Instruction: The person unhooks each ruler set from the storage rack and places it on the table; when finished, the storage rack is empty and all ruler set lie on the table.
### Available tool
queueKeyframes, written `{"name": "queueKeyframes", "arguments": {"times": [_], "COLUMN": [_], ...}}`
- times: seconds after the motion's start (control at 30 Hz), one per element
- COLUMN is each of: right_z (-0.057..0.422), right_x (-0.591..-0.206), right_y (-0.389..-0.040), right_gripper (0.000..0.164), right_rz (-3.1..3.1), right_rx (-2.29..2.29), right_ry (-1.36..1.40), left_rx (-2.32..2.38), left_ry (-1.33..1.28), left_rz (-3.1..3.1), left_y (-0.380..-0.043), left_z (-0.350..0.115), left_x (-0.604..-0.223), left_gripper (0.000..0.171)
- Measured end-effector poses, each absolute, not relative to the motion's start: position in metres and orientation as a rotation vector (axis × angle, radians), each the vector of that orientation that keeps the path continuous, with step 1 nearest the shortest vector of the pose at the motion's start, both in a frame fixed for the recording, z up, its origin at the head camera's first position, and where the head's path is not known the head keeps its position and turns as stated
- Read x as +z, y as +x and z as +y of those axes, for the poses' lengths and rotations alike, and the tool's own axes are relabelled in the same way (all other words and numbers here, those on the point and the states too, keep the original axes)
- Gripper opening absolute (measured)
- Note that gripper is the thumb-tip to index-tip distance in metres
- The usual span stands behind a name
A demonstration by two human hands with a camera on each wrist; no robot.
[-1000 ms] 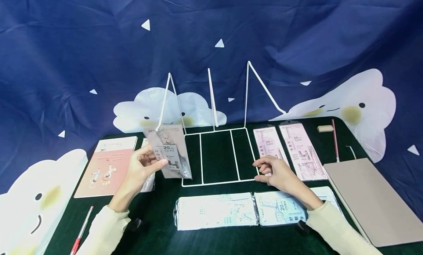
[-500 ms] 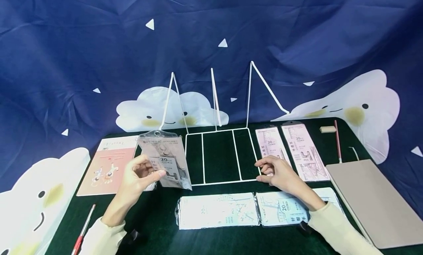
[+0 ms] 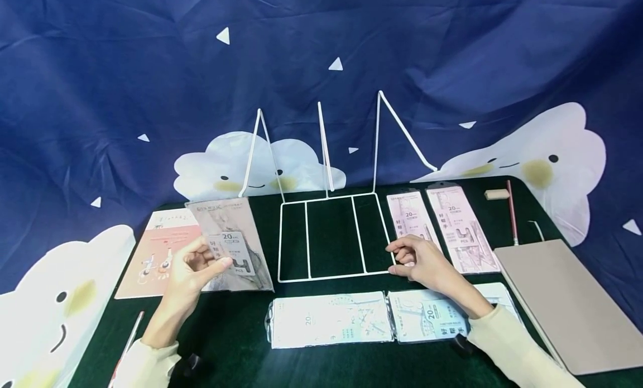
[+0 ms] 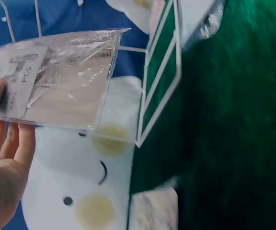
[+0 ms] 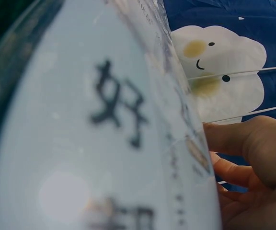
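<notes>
My left hand (image 3: 188, 273) pinches a ruler set packet (image 3: 226, 209) in a clear plastic sleeve, thumb in front and fingers behind. It hangs tilted left of the white wire rack (image 3: 334, 277), partly over a pink-covered booklet (image 3: 156, 248). The left wrist view shows the packet's (image 4: 75, 103) lower end away from the rack (image 4: 169, 86). My right hand (image 3: 422, 259) holds the rack's right front edge between thumb and fingers. In the right wrist view a pale blue packet (image 5: 75, 120) fills most of the picture, beside the right hand (image 5: 258, 158).
Two pink ruler packets (image 3: 459, 226) lie right of the rack, and two blue ones (image 3: 329, 321) lie in front. A beige notebook (image 3: 567, 304), an eraser (image 3: 496, 194) and a red pencil (image 3: 511, 215) are at the right. A pen (image 3: 132, 335) lies at the left.
My left hand has drawn the ruler set packet left and toward me, away from the rack's left side, turning its face more to view. The right hand stays at the rack's edge.
</notes>
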State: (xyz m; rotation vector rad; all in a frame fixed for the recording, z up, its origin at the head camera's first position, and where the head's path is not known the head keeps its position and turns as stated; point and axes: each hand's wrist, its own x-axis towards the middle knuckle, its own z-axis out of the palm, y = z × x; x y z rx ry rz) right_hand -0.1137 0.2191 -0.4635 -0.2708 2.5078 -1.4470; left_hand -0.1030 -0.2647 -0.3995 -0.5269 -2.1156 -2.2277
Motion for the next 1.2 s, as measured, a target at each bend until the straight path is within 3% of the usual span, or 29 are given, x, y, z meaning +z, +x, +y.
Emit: {"name": "queueKeyframes", "arguments": {"times": [0.17, 0.37, 0.77, 1.2], "right_z": [0.219, 0.219, 0.218, 0.22], "right_x": [-0.463, -0.465, -0.463, -0.464], "right_y": [-0.114, -0.113, -0.114, -0.114], "right_gripper": [0.043, 0.043, 0.043, 0.043], "right_rz": [2.501, 2.515, 2.473, 2.498], "right_rx": [-1.449, -1.438, -1.467, -1.448], "right_ry": [-0.262, -0.26, -0.218, -0.236], "left_rx": [-2.172, -2.187, -2.174, -1.863], "left_ry": [-0.288, -0.138, -0.014, 0.006], "left_rz": [-2.262, -2.434, -2.568, -2.744], "left_y": [-0.118, -0.142, -0.176, -0.18], "left_z": [-0.272, -0.273, -0.266, -0.254], "left_x": [-0.414, -0.432, -0.453, -0.459], "left_gripper": [0.038, 0.04, 0.049, 0.054]}}
